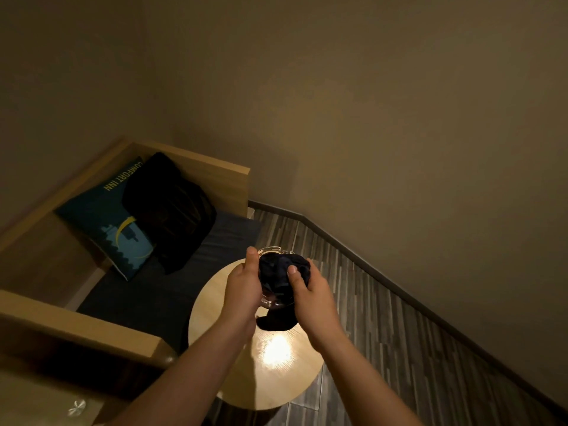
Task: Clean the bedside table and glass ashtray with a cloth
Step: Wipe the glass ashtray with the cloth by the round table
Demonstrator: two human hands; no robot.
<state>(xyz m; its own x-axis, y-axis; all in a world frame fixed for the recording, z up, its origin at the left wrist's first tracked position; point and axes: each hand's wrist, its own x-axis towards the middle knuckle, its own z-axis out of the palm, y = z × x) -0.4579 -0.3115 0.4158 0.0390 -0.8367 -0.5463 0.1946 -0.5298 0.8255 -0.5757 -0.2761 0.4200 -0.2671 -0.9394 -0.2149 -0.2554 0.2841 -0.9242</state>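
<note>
I hold a clear glass ashtray (271, 250) up in the air above the round wooden bedside table (215, 305). My left hand (244, 284) grips the ashtray by its left rim, thumb on top. A dark cloth (278, 272) is stuffed into the ashtray, and my right hand (307, 290) presses it in with the thumb on top. A tail of the cloth hangs below my hands. Most of the ashtray is hidden by the cloth and my fingers. A bright light reflection lies on the tabletop under my wrists.
A wooden-framed sofa (196, 167) with a dark seat stands to the left, carrying a blue printed cushion (110, 219) and a black bag (169, 210). Its wooden armrest (80, 327) lies near my left forearm. Grey plank floor (384, 327) and a wall with dark skirting are on the right.
</note>
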